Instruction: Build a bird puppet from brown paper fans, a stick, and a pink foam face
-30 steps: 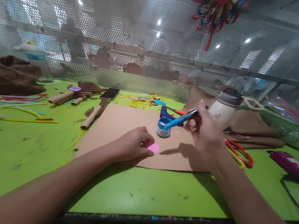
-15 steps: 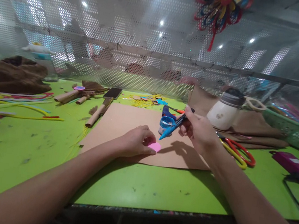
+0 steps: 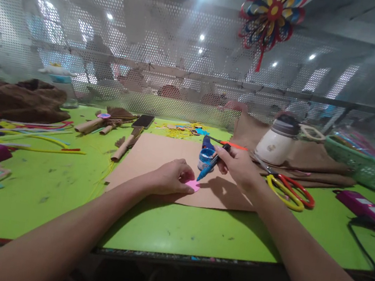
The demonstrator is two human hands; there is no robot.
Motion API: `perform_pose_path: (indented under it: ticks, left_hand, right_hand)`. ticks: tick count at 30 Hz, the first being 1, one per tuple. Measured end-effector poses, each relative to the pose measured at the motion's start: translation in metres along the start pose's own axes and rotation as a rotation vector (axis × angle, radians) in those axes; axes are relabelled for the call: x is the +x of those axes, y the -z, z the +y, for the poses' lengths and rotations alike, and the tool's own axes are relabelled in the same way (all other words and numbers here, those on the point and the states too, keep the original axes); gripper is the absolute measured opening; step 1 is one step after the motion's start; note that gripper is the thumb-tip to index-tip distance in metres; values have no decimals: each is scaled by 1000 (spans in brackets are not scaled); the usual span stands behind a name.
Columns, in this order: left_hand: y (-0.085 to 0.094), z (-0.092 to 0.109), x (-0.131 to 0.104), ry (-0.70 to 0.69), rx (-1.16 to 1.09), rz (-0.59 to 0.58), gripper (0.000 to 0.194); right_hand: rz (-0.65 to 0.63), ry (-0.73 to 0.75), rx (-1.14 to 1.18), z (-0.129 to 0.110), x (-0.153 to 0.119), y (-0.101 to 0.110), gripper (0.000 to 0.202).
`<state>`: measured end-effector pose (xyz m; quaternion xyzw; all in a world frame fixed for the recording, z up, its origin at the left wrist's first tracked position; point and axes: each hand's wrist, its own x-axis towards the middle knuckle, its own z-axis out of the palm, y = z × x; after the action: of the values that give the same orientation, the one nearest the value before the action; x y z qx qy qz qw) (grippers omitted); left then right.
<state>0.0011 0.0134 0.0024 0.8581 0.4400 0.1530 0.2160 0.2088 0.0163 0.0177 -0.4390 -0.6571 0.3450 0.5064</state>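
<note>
My left hand (image 3: 172, 177) pinches the edge of a small pink piece (image 3: 192, 186) over a brown paper sheet (image 3: 158, 150). A blue pen with a dark body (image 3: 208, 167) is gripped in my right hand (image 3: 234, 165), its tip pointing down at the pink piece's right edge; whether they touch is hard to tell. Just behind the pen stands a small blue-rimmed jar (image 3: 205, 158), partly covered by it. A dark blue glue-gun-like tool (image 3: 207, 142) lies behind the jar.
Red-and-yellow-handled scissors (image 3: 288, 192), a white bottle (image 3: 275, 143), brown cloth (image 3: 327, 160) and a green basket (image 3: 368, 168) are at the right. Rolled brown pieces (image 3: 122, 148), a phone (image 3: 144, 121) and colored strips (image 3: 48, 138) are at the left. A perforated screen (image 3: 170, 63) stands behind.
My right hand has moved the pen down and left, bringing its tip to the pink piece. The view has shifted slightly. My left hand keeps its hold.
</note>
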Motion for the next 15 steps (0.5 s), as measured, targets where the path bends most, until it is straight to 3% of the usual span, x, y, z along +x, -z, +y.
perform_pose_path:
  ticks: [15]
  left_hand:
    - [0,-1,1,-9,15,2,33]
  right_hand:
    - [-96,77,-146,3,-2,-3,39]
